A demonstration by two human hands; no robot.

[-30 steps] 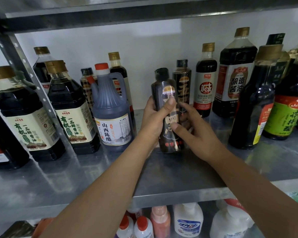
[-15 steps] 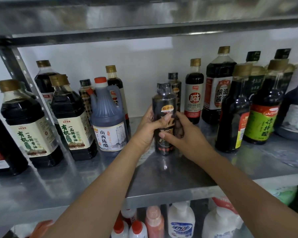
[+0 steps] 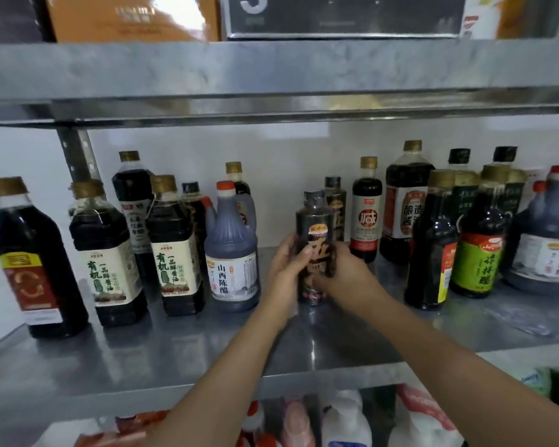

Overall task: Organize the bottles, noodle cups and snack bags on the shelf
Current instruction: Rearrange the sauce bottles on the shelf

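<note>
A slim dark bottle (image 3: 315, 227) with a black cap and an orange-gold label stands upright on the steel shelf (image 3: 175, 356), near its middle. My left hand (image 3: 286, 266) grips its left side, thumb across the front. My right hand (image 3: 349, 275) holds its right side lower down, fingers curled round the base. A twin slim bottle (image 3: 336, 204) stands just behind it. To the left a blue vinegar jug (image 3: 231, 250) with a red cap sits close by.
Large soy sauce bottles (image 3: 110, 253) line the left side; a red-labelled bottle (image 3: 367, 217), a big dark bottle (image 3: 431, 250) and a green-labelled one (image 3: 476, 253) crowd the right. Boxes (image 3: 126, 17) sit on the shelf above. White and pink bottles (image 3: 346, 424) fill the shelf below.
The view has pulled back and tilted up, revealing the upper shelf. Both hands keep hold of the slim bottle, which now stands on the shelf, farther back.
</note>
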